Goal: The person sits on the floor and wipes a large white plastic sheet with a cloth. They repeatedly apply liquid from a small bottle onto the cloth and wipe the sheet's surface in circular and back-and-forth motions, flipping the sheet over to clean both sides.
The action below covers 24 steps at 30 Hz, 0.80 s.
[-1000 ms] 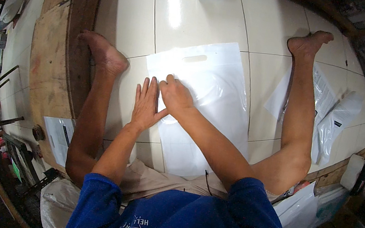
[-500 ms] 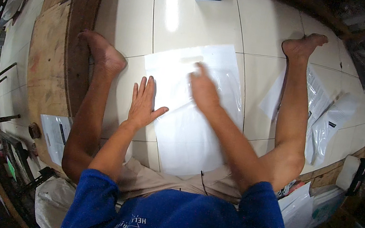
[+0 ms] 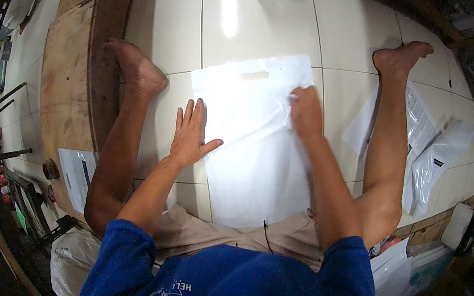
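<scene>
One white plastic bag (image 3: 257, 139) was spread on the tiled floor (image 3: 164, 23) between the legs | left hand (image 3: 190, 134) pressed flat, fingers wide, on its left edge | right hand (image 3: 307, 113) laid near its top-right corner, grip could not be told

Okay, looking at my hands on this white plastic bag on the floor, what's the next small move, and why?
Probably sweep the right hand on toward the top right corner of the flat white plastic bag with a cut-out handle, while the left hand pins its left edge. The right hand lies on the bag's upper right part near the edge, and the bag lies spread on the white tiled floor.
</scene>
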{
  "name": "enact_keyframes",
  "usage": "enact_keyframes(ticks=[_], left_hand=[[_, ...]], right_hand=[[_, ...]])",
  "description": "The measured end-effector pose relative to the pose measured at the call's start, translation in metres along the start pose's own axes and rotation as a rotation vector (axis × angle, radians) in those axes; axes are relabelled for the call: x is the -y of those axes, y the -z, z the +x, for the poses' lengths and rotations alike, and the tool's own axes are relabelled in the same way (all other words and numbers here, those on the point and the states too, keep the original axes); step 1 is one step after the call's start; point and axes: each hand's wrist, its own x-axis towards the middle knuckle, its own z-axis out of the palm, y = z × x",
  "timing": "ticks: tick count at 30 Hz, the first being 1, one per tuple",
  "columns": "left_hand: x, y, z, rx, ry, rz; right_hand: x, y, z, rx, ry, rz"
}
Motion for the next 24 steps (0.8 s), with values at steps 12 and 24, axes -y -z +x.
enact_keyframes(ticks=[12, 24], left_hand=[[0.004, -0.002, -0.004, -0.041, -0.036, -0.052], [0.013, -0.009, -0.003, 0.006, -0.012, 0.032]], right_hand=[[0.031, -0.028, 0.004, -0.089, -0.073, 0.049], [0.122, -0.118, -0.039, 0.259, 0.211, 0.153]])
